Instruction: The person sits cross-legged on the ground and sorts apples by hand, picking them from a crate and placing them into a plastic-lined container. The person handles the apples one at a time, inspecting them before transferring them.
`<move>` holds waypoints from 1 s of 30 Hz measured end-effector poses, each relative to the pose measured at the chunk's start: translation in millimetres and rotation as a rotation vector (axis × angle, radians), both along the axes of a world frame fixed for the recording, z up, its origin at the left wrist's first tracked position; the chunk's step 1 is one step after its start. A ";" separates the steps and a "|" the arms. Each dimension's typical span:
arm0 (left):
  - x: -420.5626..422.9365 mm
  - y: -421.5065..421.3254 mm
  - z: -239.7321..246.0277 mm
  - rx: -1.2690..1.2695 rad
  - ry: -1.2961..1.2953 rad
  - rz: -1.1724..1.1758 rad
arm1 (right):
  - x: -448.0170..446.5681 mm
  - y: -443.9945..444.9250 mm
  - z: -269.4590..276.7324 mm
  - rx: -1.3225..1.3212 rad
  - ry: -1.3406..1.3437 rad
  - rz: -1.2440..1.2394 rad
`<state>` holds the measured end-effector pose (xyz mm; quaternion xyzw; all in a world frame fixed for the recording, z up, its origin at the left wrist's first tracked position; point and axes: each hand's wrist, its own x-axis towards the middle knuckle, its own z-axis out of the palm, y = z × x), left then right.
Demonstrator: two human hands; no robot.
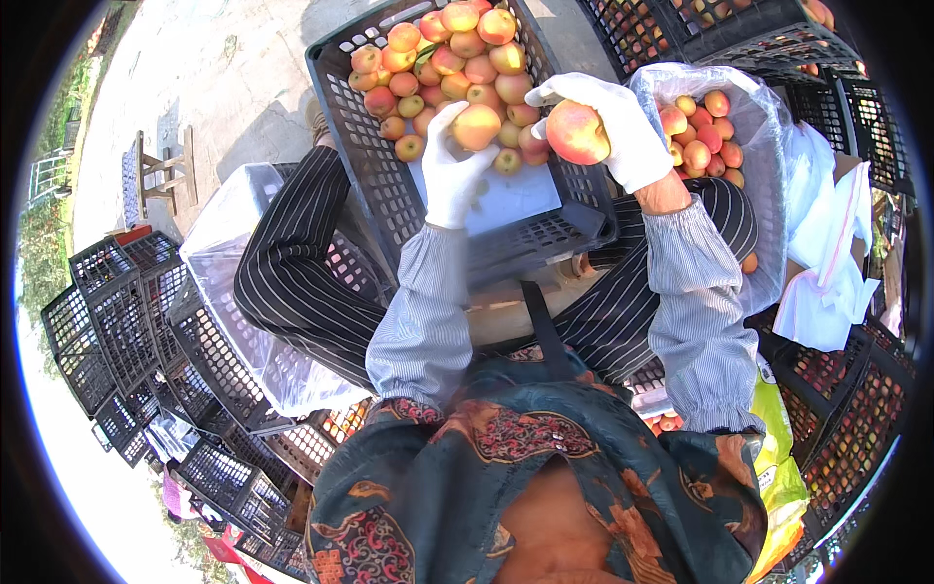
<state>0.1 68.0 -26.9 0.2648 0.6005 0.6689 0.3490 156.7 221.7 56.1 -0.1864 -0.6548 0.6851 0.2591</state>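
A black perforated plastic crate [398,212] stands tilted before me, with many red-yellow apples [481,69] heaped toward its far end and a white sheet [522,193] showing on its bottom. My left hand [452,171], in a white glove, has its thumb and fingers around an apple [476,128] over the heap. My right hand [627,131], gloved too, holds a larger red-yellow apple [578,132] above the crate's right side. Right of it, a crate lined with clear plastic [766,182] holds smaller reddish apples [704,135], partly hidden by my knee.
Another plastic-lined crate [241,292] is at my left. Black crates [109,306] are stacked further left. Crates of apples [846,394] lie at right, near white bags [824,241] and a yellow-green bag [781,474]. A wooden stool [164,175] is on the concrete.
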 end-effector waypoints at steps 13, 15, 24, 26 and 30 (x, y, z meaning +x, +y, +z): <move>13.6 -45.3 93.1 0.062 0.142 -0.051 | -22.5 -32.5 9.9 0.329 -0.170 0.200; 14.2 -46.4 96.8 0.045 0.147 -0.045 | -22.8 -35.0 14.1 0.379 -0.186 0.190; 22.9 -45.7 112.0 0.025 0.236 -0.004 | -21.0 -39.0 29.7 0.400 -0.169 0.138; 24.5 -44.5 111.7 0.048 0.136 0.018 | -16.2 -35.9 42.9 0.381 -0.132 0.089; 28.9 -50.8 107.2 0.094 0.006 -0.014 | 42.9 -7.2 79.1 0.073 0.117 -0.190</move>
